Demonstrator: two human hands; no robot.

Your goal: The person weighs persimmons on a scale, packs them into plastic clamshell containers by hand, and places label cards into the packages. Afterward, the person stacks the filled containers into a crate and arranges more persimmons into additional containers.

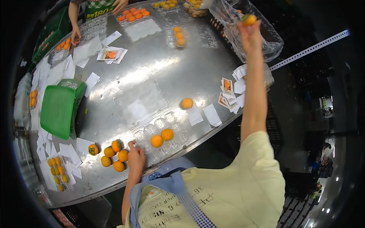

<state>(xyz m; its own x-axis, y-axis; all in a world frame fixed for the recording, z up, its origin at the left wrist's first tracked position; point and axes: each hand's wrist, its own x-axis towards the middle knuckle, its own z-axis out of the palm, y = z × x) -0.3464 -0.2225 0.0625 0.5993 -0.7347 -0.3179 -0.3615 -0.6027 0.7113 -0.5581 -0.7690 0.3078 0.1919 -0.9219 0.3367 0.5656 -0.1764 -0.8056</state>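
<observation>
My right hand (251,36) is raised at the far right, its fingers closed around an orange persimmon (249,19) with a green calyx, above a crate lined with clear plastic (272,40). Low in the middle, my left hand (135,157) has its fingers curled at the left edge of a clear plastic tray (161,123). Two persimmons (162,137) sit in that tray's cups; its other cups hold nothing. Just left of my left hand lies a group of several loose persimmons (114,154). A single persimmon (187,103) rests on the metal table beyond the tray.
Printed cards (227,87) and white slips lie along the right table edge. A green basket (57,110) stands at the left. Filled trays (133,15) are at the far side, where another person's hand (76,36) reaches in. A perforated metal bar (310,49) juts out at right.
</observation>
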